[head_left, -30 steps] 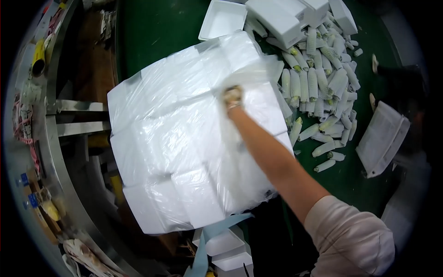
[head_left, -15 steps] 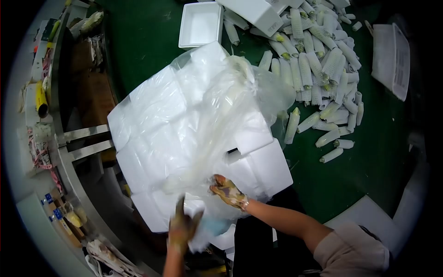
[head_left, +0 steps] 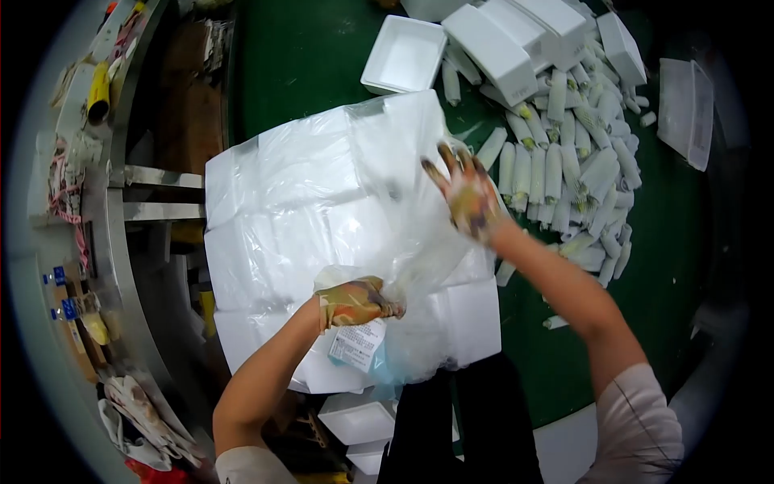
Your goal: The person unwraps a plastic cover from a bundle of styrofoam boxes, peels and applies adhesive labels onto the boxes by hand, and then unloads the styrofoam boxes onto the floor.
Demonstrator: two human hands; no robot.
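Note:
Rows of white foam boxes (head_left: 476, 319) form a block, largely covered by clear plastic film (head_left: 298, 202). My left hand (head_left: 355, 304), in a stained glove, is closed on bunched film near the block's front edge. Just below it lie a printed white label (head_left: 357, 345) and a light blue piece (head_left: 389, 365). My right hand (head_left: 472, 194), also gloved and stained, is over the block's right side with fingers spread and nothing gripped.
Many net-wrapped vegetables (head_left: 556, 169) lie on the green floor (head_left: 282, 64) at the right. Foam boxes (head_left: 492, 52) and an open tray (head_left: 405, 55) stand behind. A metal-edged shelf (head_left: 117, 242) runs along the left; a plastic crate (head_left: 684, 113) is far right.
My left hand has risen onto the block and closed on the film. My right hand has moved up and right, fingers spread. The label now shows, and the film bunches nearer the front.

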